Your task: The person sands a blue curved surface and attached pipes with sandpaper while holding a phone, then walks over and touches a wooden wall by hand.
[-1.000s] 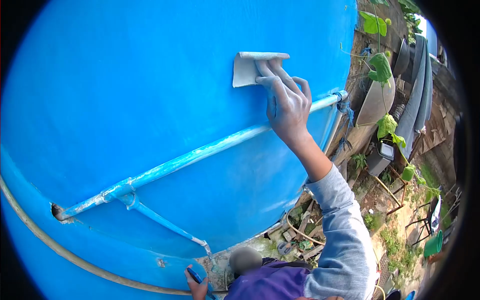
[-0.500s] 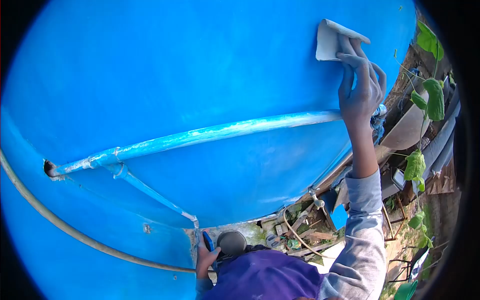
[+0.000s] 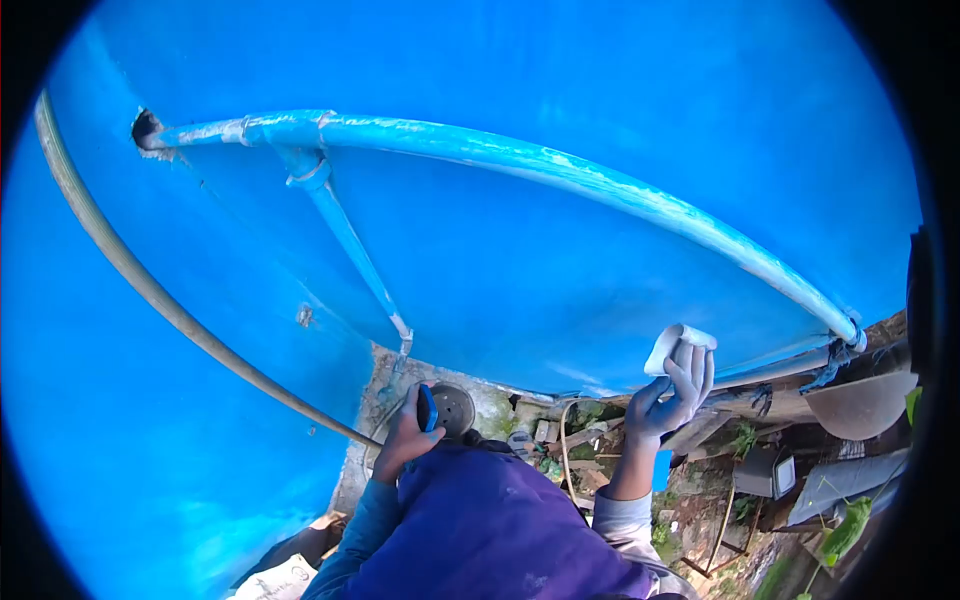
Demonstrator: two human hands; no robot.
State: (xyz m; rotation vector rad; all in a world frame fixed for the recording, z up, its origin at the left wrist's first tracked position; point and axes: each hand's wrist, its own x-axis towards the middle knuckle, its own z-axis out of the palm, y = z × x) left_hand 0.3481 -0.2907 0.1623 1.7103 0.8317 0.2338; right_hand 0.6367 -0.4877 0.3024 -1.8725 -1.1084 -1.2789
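Note:
My left hand [image 3: 405, 438] is low in the view, near the foot of the blue wall [image 3: 480, 240], its fingers wrapped round a dark blue phone-like object [image 3: 427, 408]. To the right, my right hand [image 3: 676, 395] is raised in front of the lower wall, pinching a curled whitish sheet [image 3: 672, 347] between thumb and fingers. Pale dust coats those fingers. A blue-painted pipe [image 3: 560, 170] with worn patches runs along the wall above both hands, and a thinner branch pipe [image 3: 350, 240] slants down toward my left hand.
A hose [image 3: 150, 285] curves down the left wall. Beside my left hand is a round grey lid-like object [image 3: 453, 408]. Rubble, wood pieces and a grey box [image 3: 768, 472] lie at the lower right, with a green leaf [image 3: 846, 530]. A white sack [image 3: 275, 580] is at the bottom left.
My right hand has come down from above the long pipe to below it, still with the sheet. The view has tilted downward, and more of my left hand and its object shows.

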